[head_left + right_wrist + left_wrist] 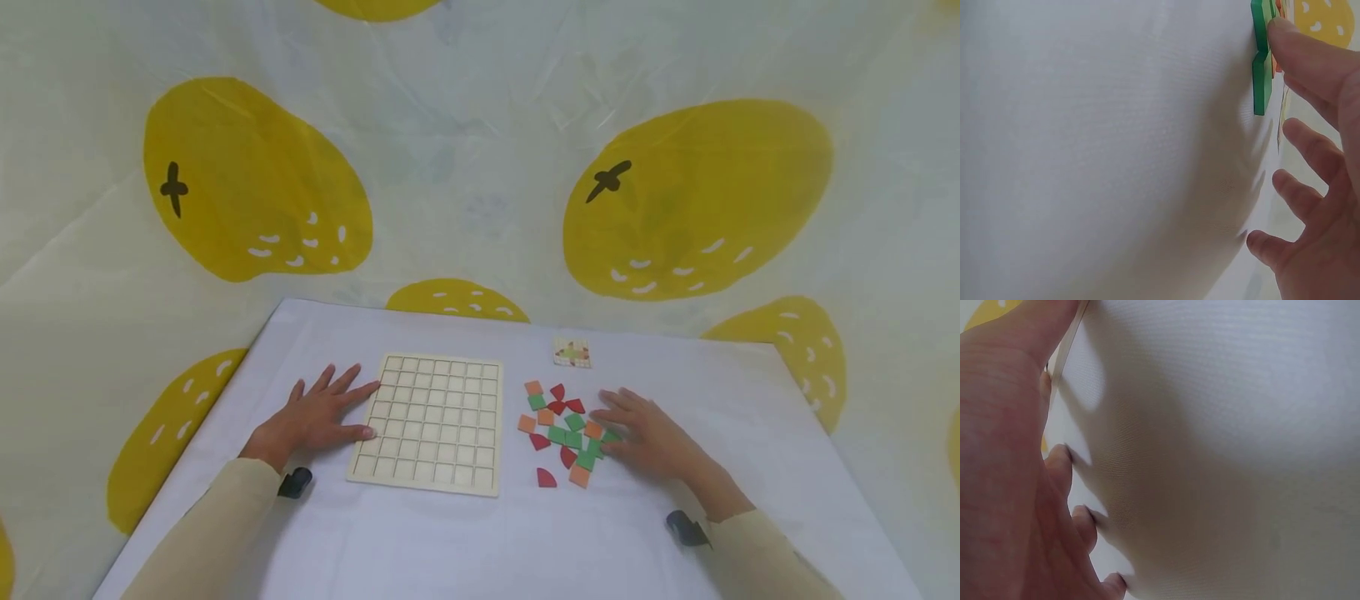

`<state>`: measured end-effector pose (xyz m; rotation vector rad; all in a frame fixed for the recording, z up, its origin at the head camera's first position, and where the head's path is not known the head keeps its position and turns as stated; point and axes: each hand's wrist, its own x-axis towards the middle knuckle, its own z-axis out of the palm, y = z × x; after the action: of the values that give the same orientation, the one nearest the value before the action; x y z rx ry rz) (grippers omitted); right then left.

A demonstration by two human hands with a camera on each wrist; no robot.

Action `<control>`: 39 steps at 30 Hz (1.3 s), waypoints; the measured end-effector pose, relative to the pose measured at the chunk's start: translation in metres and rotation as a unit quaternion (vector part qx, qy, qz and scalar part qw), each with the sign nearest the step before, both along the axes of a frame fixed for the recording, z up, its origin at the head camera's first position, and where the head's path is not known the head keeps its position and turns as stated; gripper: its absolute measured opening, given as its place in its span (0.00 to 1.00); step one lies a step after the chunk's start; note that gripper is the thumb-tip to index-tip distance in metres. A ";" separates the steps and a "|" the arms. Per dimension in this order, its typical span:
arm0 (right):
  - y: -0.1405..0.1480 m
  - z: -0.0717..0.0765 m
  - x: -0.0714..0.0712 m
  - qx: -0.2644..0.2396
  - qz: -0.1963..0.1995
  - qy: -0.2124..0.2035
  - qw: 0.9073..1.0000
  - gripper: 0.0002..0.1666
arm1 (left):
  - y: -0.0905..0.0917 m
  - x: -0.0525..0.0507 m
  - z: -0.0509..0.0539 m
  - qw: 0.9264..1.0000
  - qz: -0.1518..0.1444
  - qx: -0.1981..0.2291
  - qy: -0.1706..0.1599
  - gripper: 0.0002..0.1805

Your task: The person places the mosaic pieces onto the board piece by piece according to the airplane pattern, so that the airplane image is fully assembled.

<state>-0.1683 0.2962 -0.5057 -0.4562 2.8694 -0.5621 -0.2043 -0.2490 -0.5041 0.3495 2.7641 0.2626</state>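
A pale wooden grid board (431,425) lies flat on the table. At its left edge rests my left hand (318,419), fingers spread, with the thumb and index fingertip touching the board. To the right of the board is a loose group of small flat tiles: green squares (573,440), orange squares (579,476) and red quarter-circle pieces (546,478). My right hand (643,433) is spread over the right side of this group. In the right wrist view its thumb touches or nearly touches green tiles (1262,84); no tile is gripped.
A small square card (572,352) with a coloured pattern on a grid lies behind the tiles. White cloth covers the table (450,550). A curtain (465,167) printed with yellow fruit hangs beyond the table's far edge.
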 end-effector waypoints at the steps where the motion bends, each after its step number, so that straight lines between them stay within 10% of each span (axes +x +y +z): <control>1: -0.001 0.000 -0.001 -0.001 -0.002 -0.001 1.000 0.32 | 0.000 0.000 0.000 1.000 0.000 0.000 0.000 0.50; 39: -0.052 0.008 -0.049 -0.021 -0.003 0.004 1.000 0.20 | -0.003 0.002 -0.004 1.000 0.002 0.020 0.010 0.50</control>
<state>-0.2171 0.2441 -0.4978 -0.4584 2.8713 -0.6233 -0.2021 -0.2519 -0.5082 0.3576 2.7830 0.3187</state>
